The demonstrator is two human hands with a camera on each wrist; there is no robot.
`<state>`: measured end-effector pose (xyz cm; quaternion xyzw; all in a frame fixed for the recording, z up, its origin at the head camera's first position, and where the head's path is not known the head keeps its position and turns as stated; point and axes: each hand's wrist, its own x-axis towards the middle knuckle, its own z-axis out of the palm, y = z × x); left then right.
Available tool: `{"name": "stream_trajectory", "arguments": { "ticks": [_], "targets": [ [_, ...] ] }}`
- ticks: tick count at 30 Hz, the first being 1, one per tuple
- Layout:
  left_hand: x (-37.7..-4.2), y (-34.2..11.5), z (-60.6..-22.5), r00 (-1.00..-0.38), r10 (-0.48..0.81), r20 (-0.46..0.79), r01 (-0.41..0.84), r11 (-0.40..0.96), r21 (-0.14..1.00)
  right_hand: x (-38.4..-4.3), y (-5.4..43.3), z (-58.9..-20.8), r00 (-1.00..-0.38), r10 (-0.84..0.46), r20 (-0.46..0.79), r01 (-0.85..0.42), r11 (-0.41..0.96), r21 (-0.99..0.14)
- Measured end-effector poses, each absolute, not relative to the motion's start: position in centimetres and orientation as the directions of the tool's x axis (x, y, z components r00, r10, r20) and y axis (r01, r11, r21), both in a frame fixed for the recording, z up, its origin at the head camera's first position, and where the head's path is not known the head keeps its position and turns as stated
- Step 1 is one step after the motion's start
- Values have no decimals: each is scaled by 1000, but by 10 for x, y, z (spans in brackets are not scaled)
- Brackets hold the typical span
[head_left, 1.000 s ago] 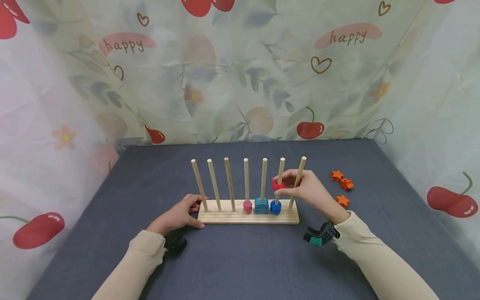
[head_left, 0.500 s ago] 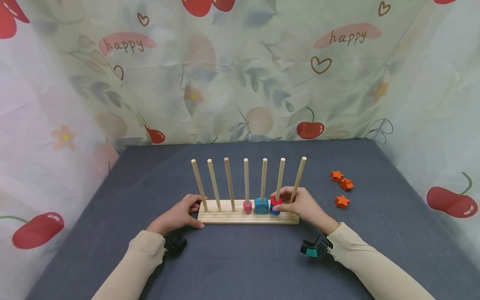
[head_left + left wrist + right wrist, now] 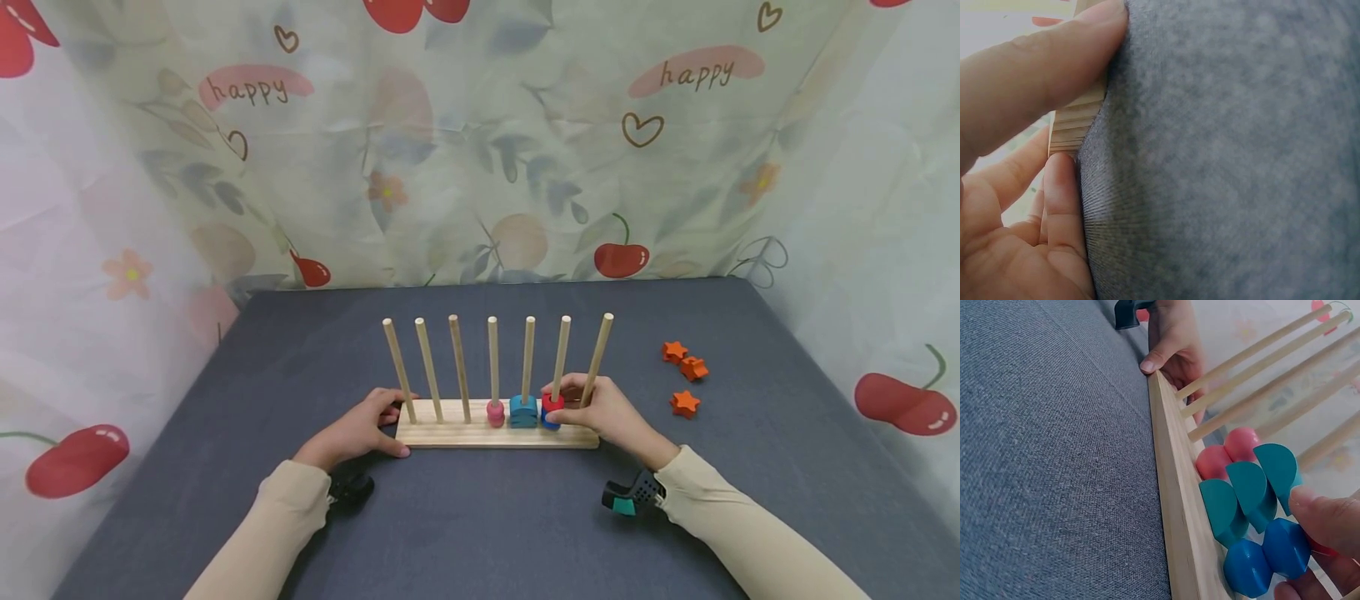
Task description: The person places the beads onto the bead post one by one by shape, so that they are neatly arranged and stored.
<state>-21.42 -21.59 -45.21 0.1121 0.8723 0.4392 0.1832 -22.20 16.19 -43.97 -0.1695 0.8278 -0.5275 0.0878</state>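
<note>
A pale wooden peg board [image 3: 450, 435] with a row of upright dowels lies on the table. At its left end my left hand [image 3: 360, 432] grips the base, thumb along the front edge and fingers at the end and behind. My right hand [image 3: 611, 417] pinches a red bead [image 3: 552, 402] on the second dowel from the right, low down, right on top of two blue beads [image 3: 1249, 567]. One dowel to the left carries three teal half-round pieces [image 3: 1250, 487]. Two pink round beads [image 3: 1213, 462] sit on the middle dowel. Most of the red bead is hidden by fingers in the right wrist view.
Several orange star pieces [image 3: 684, 404] lie on the dark grey tablecloth [image 3: 480, 525] right of the board. The rightmost dowel [image 3: 597, 358] rises close beside my right hand. A patterned curtain [image 3: 450, 167] hangs behind the table.
My right hand has slid the red bead down the dowel onto the blue beads, and over the last half second it stays there. The left hand has not moved.
</note>
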Motion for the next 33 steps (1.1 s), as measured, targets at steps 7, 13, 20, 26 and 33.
{"name": "stream_trajectory", "arguments": {
  "ticks": [7,13,20,26,33],
  "targets": [
    [-215,-216,-451,-908,354,-226,29,589,807,-222,162,-440,-924,-381,29,-192,398,-897],
    [-215,-216,-452,-909,353,-220,33,590,807,-222,164,-438,-909,-415,41,-210,370,-905],
    [-214,-216,-451,-905,360,-227,26,579,815,-217,178,-431,-894,-442,74,-247,347,-905],
    [-213,-215,-451,-903,365,-226,29,576,817,-214,206,-422,-893,-424,149,-338,417,-844],
    [-213,-215,-451,-909,351,-224,25,583,812,-210,248,-406,-944,-293,149,-294,548,-783]
  ]
}}
